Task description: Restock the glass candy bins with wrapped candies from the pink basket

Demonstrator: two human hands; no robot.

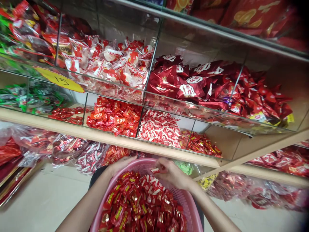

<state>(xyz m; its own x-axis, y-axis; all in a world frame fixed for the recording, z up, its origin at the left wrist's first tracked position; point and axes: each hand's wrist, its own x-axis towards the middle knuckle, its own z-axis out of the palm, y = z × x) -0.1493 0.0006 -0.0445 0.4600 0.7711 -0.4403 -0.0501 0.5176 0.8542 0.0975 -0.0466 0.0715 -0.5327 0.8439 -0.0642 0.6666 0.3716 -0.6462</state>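
Observation:
A pink plastic basket (190, 201) full of small wrapped candies sits low in the middle. Red and gold candies (135, 206) fill most of it, and red-and-white ones (151, 185) lie near its far side. My left hand (123, 165) is at the basket's far left rim, its fingers partly hidden behind the rim. My right hand (166, 172) is over the far right part of the basket, fingers bent around a small red-and-white candy (154, 170).
Glass-fronted shelves (149, 146) with candy compartments cross the view beyond the basket. A yellow price tag (60, 80) reads 15. Bagged candies (70, 148) lie beneath the lowest shelf, on the tiled floor (58, 193). A wooden divider (265, 149) slants at the right.

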